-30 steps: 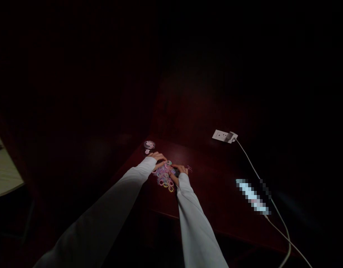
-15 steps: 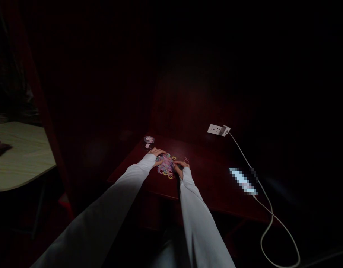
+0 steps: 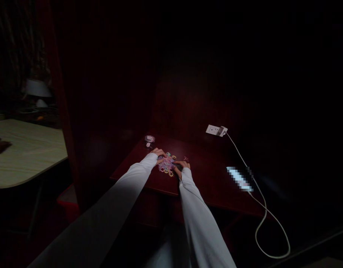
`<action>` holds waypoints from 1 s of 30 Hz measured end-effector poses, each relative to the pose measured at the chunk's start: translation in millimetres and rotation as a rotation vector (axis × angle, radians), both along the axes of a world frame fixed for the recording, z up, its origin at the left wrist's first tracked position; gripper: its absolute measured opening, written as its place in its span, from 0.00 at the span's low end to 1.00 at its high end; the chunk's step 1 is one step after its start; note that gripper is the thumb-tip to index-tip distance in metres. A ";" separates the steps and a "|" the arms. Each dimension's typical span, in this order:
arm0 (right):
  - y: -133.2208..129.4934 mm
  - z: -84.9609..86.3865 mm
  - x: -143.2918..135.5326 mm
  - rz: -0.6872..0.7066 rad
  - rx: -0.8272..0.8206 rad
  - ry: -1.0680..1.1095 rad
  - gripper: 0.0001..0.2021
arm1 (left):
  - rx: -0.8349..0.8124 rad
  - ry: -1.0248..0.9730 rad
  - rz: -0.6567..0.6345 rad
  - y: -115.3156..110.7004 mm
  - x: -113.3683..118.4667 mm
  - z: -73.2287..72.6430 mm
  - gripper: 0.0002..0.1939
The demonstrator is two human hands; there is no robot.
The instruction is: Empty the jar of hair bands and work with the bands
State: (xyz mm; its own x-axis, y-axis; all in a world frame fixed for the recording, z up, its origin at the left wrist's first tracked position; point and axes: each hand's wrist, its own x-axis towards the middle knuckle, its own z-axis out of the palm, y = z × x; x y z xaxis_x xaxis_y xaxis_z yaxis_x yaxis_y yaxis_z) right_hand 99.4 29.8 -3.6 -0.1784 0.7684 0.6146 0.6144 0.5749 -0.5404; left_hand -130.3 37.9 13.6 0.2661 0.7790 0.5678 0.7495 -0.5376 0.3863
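Observation:
A pile of small pastel hair ties (image 3: 166, 164), pink, purple, yellow and green, lies on the dark red table (image 3: 160, 184). At its left edge, my left hand (image 3: 159, 153) rests with fingers stretched over the ties. On the opposite side my right hand (image 3: 183, 165) touches the pile, thumb apart from its extended fingers. Neither hand grips anything that I can make out. Just behind the right hand are a few pink pieces (image 3: 186, 158), too small to name. A clear round container (image 3: 149, 139) with pink on it stands beyond my left hand.
A blurred-out bright device (image 3: 240, 179) lies to the right, joined by a white cable (image 3: 260, 223) to a charger in the wall socket (image 3: 214, 130). Dark panels enclose the table. Leftward stand a pale wooden table (image 3: 28, 152) and a red stool (image 3: 68, 199).
The view has turned slightly left, bringing more of the pale table and a white lampshade-like shape into sight. Both hands stay at the pile with only slight finger movement.

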 end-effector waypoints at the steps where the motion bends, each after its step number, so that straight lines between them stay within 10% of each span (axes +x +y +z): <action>1: 3.6 0.3 0.0 0.001 0.019 -0.018 0.08 | 0.015 -0.007 0.012 -0.6 0.8 0.5 0.08; 11: 25.6 4.5 -10.5 0.065 0.051 -0.106 0.07 | 0.072 0.012 0.023 -2.6 5.2 2.6 0.20; 30: 53.7 7.1 -13.7 0.273 -0.025 -0.136 0.04 | -0.049 -0.101 -0.142 48.4 1.6 -2.7 0.10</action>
State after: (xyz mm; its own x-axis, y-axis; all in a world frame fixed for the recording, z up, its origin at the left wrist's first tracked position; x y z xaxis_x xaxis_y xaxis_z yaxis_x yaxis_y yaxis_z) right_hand 85.7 83.5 3.6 -0.4598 0.6951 0.5527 0.5069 0.7164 -0.4793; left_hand -128.8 86.3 10.8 0.3188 0.7650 0.5596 0.6232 -0.6140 0.4844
